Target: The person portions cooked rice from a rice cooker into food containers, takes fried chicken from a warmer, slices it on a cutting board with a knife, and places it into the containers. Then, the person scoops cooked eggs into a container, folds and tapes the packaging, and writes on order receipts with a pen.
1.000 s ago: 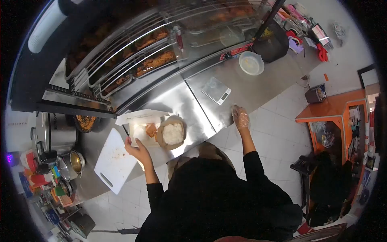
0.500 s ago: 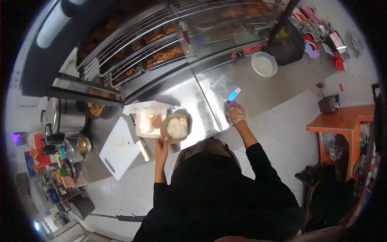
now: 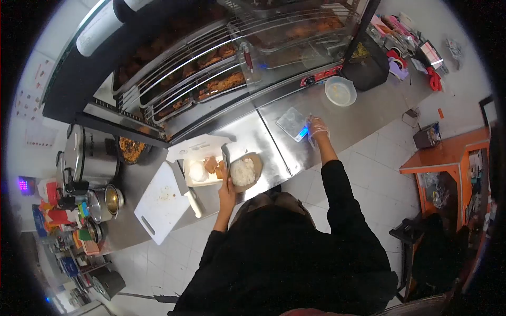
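My left hand (image 3: pixel 226 188) is at the right side of an open white takeaway box (image 3: pixel 203 183), by the brown paper with a mound of rice (image 3: pixel 244 172). Its fingers are close together; whether they grip an edge is unclear. In the box lie a white round item (image 3: pixel 198 171) and pieces of brown food (image 3: pixel 212 165). My right hand (image 3: pixel 318 128), in a clear plastic glove, is at the right edge of a flat scale (image 3: pixel 292 124) whose display glows blue. Its fingers are too small and blurred to read.
A knife (image 3: pixel 193 203) lies beside the white cutting board (image 3: pixel 163 202). Behind the counter (image 3: pixel 363 116) rises a glass food cabinet with wire racks (image 3: pixel 179 87). A plastic tub (image 3: pixel 340 91) stands at the back; pots (image 3: pixel 95 155) stand at the left.
My left hand has moved from the box's left side to its right side, by the rice. My right hand has come to the scale, and its display now glows blue.
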A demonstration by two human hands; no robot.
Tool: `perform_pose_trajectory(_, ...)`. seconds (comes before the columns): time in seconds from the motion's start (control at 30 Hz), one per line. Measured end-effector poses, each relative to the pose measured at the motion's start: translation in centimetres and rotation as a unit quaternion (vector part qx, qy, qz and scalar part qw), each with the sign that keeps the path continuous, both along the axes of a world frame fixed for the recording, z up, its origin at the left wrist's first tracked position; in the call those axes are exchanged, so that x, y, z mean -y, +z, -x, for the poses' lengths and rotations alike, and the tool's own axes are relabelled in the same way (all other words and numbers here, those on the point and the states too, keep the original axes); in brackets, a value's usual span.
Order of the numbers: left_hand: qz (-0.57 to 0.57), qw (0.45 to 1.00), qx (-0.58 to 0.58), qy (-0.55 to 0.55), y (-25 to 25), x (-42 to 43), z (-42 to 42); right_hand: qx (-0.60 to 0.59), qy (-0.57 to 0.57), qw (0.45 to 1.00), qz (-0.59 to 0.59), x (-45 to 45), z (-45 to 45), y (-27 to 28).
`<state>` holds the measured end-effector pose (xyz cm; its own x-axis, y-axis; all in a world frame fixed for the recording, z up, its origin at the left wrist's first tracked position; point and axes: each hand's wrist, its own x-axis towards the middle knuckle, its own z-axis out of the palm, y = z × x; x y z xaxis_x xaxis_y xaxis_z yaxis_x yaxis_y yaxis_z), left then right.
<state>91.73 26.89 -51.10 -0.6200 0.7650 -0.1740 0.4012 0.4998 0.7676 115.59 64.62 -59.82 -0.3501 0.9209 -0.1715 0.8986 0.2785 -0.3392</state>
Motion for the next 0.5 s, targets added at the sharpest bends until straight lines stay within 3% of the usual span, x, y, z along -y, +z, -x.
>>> perform_pose_trajectory(0.13, -0.093, 0.996, 0.015, 0.01, 0.0, 0.6, -1.2, 0.027, 0.024, 0.999, -0.027, 4.0, -0.2, 4.4)
perform_pose_trajectory(0.17, -0.042, 0.993, 0.104, 0.038, -0.8, 0.6, -1.0, 0.024, 0.032, 0.999, -0.034, 4.0, -0.5, 4.8)
perform_pose_trajectory(0.27, -0.034, 0.973, 0.22, 0.063, -1.8, -1.0, -1.6, -0.034, -0.014, 0.992, -0.12, 0.1, -1.7, 4.0)
perform_pose_trajectory(0.3, -0.066, 0.967, 0.237, 0.064, -0.7, -2.3, -2.3, -0.103, -0.041, 0.983, -0.145, -1.8, -2.2, 5.3)
perform_pose_trajectory(0.37, -0.113, 0.94, 0.313, 0.076, 3.1, -5.9, -4.4, -0.246, -0.091, 0.946, -0.191, -6.4, -2.8, 10.1)
perform_pose_trajectory(0.4, -0.113, 0.939, 0.318, 0.07, 2.5, -7.6, -4.8, -0.273, -0.098, 0.936, -0.2, -8.7, -2.8, 13.2)
perform_pose_trajectory(0.47, -0.127, 0.943, 0.302, 0.058, 4.2, -11.7, -6.8, -0.318, -0.113, 0.905, -0.258, -12.0, -2.9, 20.9)
perform_pose_trajectory(0.5, -0.115, 0.975, 0.192, 0.002, 4.9, -13.7, -7.4, -0.338, -0.121, 0.882, -0.306, -13.3, -2.8, 23.8)
